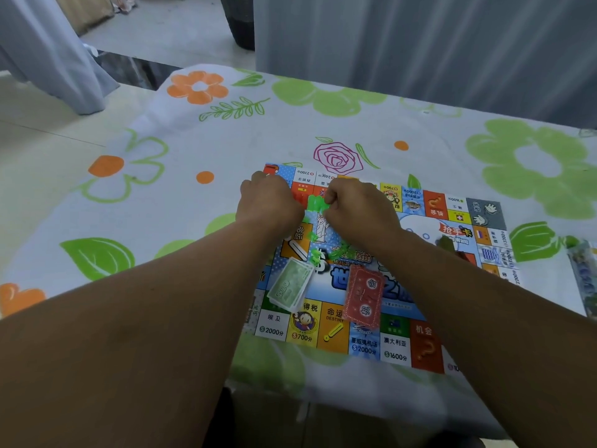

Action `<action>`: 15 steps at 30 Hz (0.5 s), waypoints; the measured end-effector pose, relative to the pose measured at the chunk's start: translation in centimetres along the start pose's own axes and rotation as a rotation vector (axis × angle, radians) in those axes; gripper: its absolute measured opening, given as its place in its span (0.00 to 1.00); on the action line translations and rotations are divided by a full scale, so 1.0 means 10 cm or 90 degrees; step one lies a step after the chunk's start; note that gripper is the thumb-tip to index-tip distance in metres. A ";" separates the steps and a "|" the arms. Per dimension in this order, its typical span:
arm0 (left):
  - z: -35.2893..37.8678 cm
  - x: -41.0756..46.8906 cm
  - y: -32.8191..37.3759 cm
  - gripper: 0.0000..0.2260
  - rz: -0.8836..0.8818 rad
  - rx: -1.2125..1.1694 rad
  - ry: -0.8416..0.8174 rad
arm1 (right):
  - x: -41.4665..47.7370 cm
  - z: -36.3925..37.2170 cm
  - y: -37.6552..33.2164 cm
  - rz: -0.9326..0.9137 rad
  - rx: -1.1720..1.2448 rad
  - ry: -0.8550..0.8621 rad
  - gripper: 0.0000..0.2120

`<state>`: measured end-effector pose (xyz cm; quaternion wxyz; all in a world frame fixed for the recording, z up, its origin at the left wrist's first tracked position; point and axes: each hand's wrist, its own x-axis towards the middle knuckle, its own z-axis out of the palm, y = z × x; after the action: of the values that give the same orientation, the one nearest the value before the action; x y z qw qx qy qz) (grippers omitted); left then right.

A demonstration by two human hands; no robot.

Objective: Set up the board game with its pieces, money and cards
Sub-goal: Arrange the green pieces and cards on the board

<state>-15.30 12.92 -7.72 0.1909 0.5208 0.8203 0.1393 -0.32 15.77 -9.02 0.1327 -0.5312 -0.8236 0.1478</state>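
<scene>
On the flower-printed worktop point(181, 227) the game board point(397, 349) is lying flat, and the step in hand looks like breaking a joined green plastic cluster point(315, 203) into single playing pieces. The left grip point(269, 205) is hovering over the board's far left corner, clenched with its fingers hidden behind the back of the hand; the cluster's left edge is disappearing under it, so it is most likely grasping that end. Below it a stack of green money point(290, 287) is resting tilted on the board's near left part. Between the two hands the cluster is hanging just above the board, and loose green pieces point(312, 236) are lying scattered beneath it on the centre artwork. The right grip point(355, 210) is pinching the cluster's right end between thumb and curled fingers. To do this well, the person should be twisting off one small piece at a time, keeping both hands low over the board so that freed bits are dropping onto it rather than bouncing onto the cloth. Nearer, a stack of red cards point(363, 295) is sitting close to the money, apart from it. Further right, something dark and blurred point(447, 243) is lying on the board, and a clear packet point(586, 279) is showing at the worktop's right edge; its contents are too indistinct to name.
</scene>
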 end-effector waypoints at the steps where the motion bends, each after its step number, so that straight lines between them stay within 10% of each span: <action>1: 0.00 0.00 0.00 0.18 0.000 0.000 -0.001 | 0.00 0.00 0.00 0.001 -0.001 0.000 0.06; 15: 0.00 0.00 0.00 0.16 -0.001 -0.003 -0.005 | 0.02 -0.04 0.03 -0.005 0.019 -0.013 0.09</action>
<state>-15.32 12.95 -7.76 0.1956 0.5200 0.8197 0.1393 0.01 16.08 -8.71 0.1329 -0.5246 -0.8245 0.1653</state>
